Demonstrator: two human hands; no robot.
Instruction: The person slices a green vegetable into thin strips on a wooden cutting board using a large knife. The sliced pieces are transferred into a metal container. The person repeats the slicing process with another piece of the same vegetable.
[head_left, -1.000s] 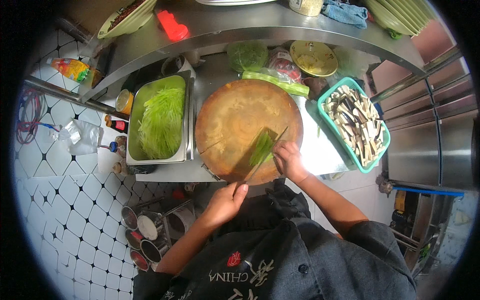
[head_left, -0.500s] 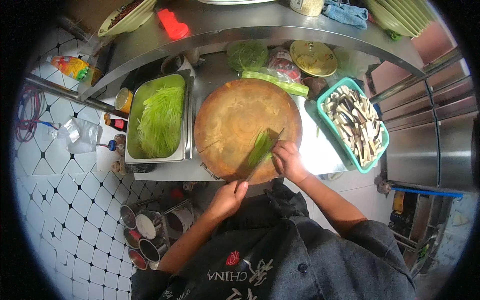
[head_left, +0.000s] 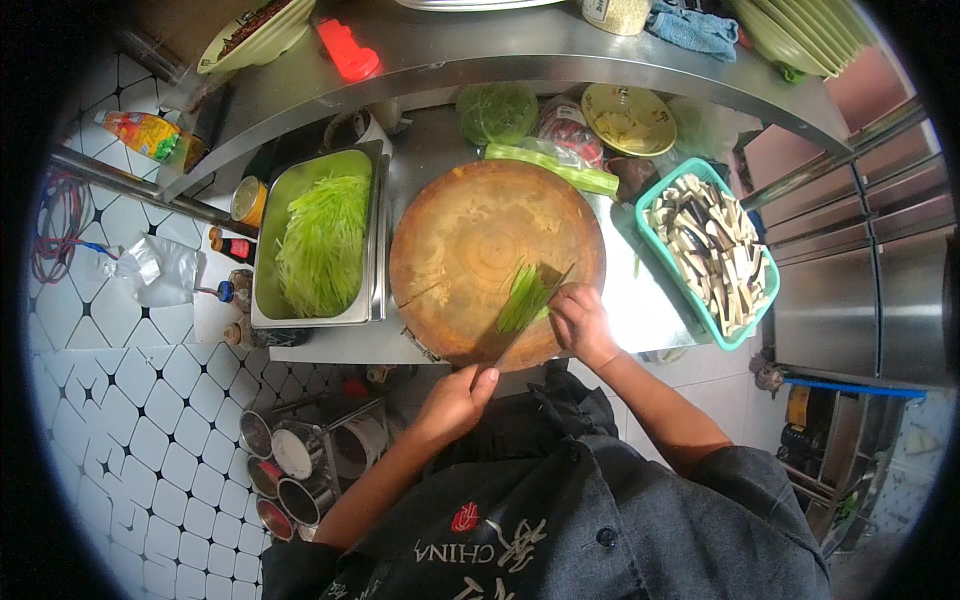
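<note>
My left hand is wrapped around the handle of a kitchen knife. The blade slants up and to the right over the round wooden chopping board. Along its left side lies a small pile of thin green vegetable strips. My right hand is on the other side of the blade, fingers curled down on the board's right part. A bit of the same green vegetable shows by its fingertips; the fingers cover the rest.
Left of the board stands a steel pan of pale green shreds. A turquoise basket of cut eggplant strips is at the right. Behind lie peeled green stems and a yellow bowl. A steel shelf crosses above.
The knife blade and both hands have shifted very slightly. The green strips by the blade look more separated now. Both hands keep their grips.
</note>
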